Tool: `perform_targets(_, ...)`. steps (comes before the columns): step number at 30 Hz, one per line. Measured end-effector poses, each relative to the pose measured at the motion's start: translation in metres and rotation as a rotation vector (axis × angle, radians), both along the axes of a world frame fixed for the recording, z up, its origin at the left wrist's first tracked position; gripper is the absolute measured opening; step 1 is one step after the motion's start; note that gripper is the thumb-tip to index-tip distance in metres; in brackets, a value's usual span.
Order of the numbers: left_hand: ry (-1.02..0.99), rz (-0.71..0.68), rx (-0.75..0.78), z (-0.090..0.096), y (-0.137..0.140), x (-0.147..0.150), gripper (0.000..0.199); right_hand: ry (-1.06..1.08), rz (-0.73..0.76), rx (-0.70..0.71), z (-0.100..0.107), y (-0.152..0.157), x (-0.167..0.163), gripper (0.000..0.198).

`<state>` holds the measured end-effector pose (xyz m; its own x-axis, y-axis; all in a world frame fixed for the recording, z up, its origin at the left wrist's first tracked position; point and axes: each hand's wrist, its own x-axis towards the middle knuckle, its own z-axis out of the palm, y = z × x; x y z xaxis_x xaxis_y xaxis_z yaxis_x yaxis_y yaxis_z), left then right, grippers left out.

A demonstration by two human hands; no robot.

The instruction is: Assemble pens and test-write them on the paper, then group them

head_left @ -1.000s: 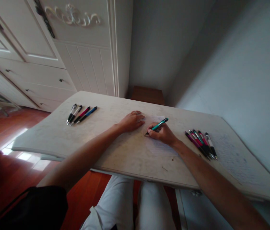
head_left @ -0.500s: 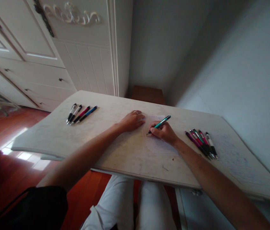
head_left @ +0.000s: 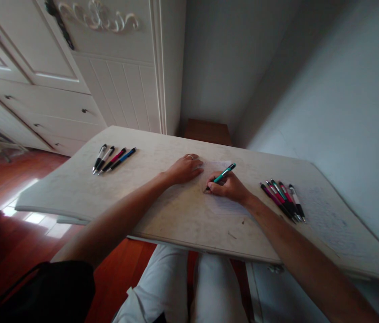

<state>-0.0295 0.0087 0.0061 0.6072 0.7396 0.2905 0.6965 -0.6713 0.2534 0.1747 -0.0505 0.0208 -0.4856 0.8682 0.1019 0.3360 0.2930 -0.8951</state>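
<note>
My right hand (head_left: 228, 187) is closed around a teal pen (head_left: 222, 174), its black tip down at the left edge of a lined sheet of paper (head_left: 224, 207). That hand rests on the sheet and covers part of it. Flat beside the sheet's upper left lies my left hand (head_left: 185, 168), fingers stretched out, a ring on one of them, holding nothing. The sheet is pale against the white table (head_left: 162, 206), and any writing on it is too faint to read.
Several pens (head_left: 113, 160) lie side by side at the table's left. Several more pens (head_left: 282, 201) sit right of my right hand, next to a sheet covered in writing (head_left: 330, 220). A white cabinet (head_left: 128, 94) stands behind, and a wall (head_left: 350, 103) borders the right.
My right hand and the teal pen have shifted slightly left and down along the sheet's left edge. My left hand stays in place.
</note>
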Motion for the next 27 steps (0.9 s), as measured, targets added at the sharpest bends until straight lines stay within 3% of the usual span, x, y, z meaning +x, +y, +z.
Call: perform_targets(27,-0.017,0.008,-0.024,-0.0047,0.0043,-0.0023,0.039,0.073,0.032,-0.119,0.0011,0.0009,0.0005,0.017)
